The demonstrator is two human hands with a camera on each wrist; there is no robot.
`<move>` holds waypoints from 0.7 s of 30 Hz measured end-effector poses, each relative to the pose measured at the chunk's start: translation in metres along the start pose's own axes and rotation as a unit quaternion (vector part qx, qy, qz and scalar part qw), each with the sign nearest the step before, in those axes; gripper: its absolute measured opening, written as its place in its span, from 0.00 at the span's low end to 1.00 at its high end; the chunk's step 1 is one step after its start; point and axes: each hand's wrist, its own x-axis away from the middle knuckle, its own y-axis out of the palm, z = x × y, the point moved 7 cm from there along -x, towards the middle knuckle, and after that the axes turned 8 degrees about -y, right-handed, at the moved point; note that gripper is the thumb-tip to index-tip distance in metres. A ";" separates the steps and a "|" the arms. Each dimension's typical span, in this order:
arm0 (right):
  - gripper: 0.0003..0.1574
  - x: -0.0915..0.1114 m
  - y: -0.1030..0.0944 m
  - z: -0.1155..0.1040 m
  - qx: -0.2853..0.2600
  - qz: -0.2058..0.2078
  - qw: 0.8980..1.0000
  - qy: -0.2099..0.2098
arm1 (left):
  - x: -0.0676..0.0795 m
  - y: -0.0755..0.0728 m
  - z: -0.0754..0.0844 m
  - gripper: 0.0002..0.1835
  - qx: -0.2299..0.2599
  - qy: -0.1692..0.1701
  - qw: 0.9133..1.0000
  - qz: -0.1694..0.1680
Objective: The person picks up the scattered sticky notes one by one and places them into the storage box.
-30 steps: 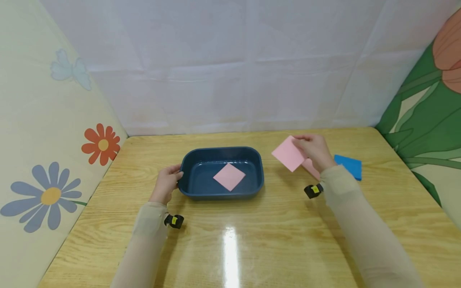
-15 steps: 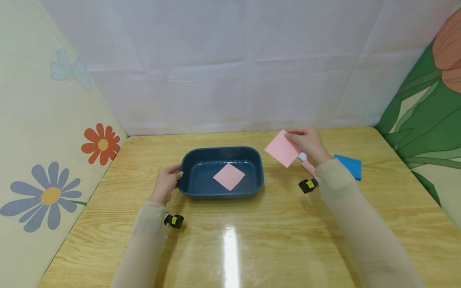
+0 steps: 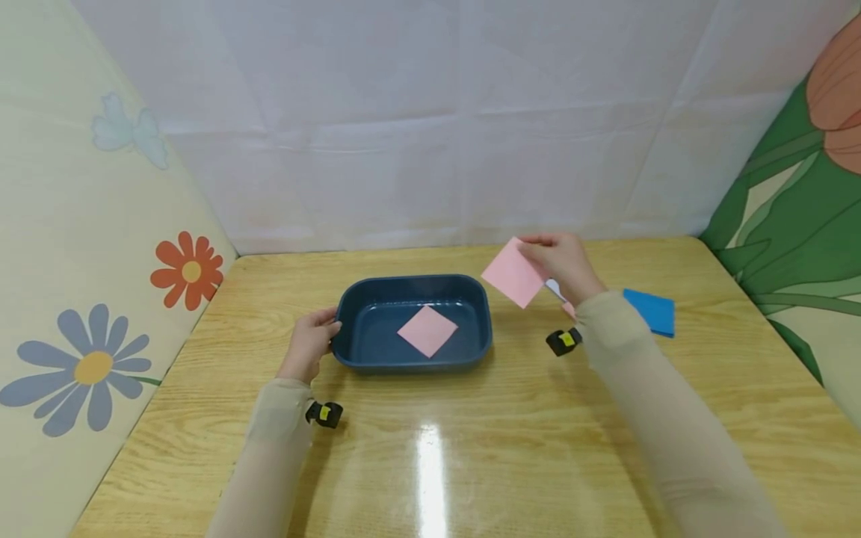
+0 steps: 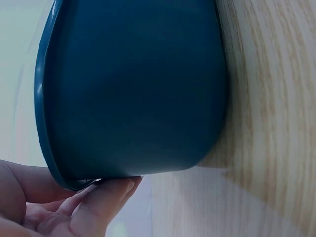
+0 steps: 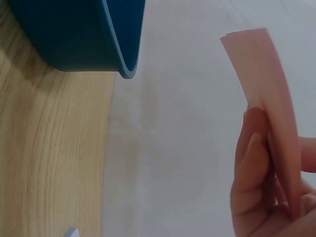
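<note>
A dark blue rectangular tub (image 3: 412,360) stands on the wooden table, with a pink square sheet (image 3: 427,331) lying flat inside it. My left hand (image 3: 309,340) grips its left end, thumb over the rim and fingers under the lip, as the left wrist view shows close up. To the right of the tub, my right hand (image 3: 561,261) pinches another pink square sheet (image 3: 514,273) by one corner, above the table. Seen edge-on in the right wrist view, this sheet (image 5: 261,74) looks folded in layers and slightly bent.
Under my right hand lies a slim object with a whitish end and a pink part (image 3: 569,308), partly hidden. A blue folded square (image 3: 652,312) lies farther right, partly behind my sleeve. A white cloth (image 3: 403,149) hangs behind the table (image 3: 377,463).
My right hand has moved left and slightly up with the pink sheet, nearer the tub, uncovering the whitish end of the slim object. The left hand and the tub have stayed put.
</note>
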 end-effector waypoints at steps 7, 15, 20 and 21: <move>0.25 -0.003 0.008 -0.006 -0.016 -0.004 1.000 -0.016 | 0.000 0.001 0.000 0.25 -0.001 0.003 1.000 -0.001; 0.23 -0.008 0.017 -0.011 -0.003 -0.003 0.999 -0.033 | 0.001 0.000 0.000 0.25 0.000 0.000 1.000 0.001; 0.22 -0.011 0.022 -0.012 0.004 -0.004 1.000 -0.027 | 0.001 0.000 0.000 0.25 -0.001 -0.002 1.000 0.000; 0.22 -0.011 0.023 -0.012 0.005 -0.006 1.000 -0.024 | 0.001 0.000 0.000 0.25 0.000 -0.002 1.000 0.000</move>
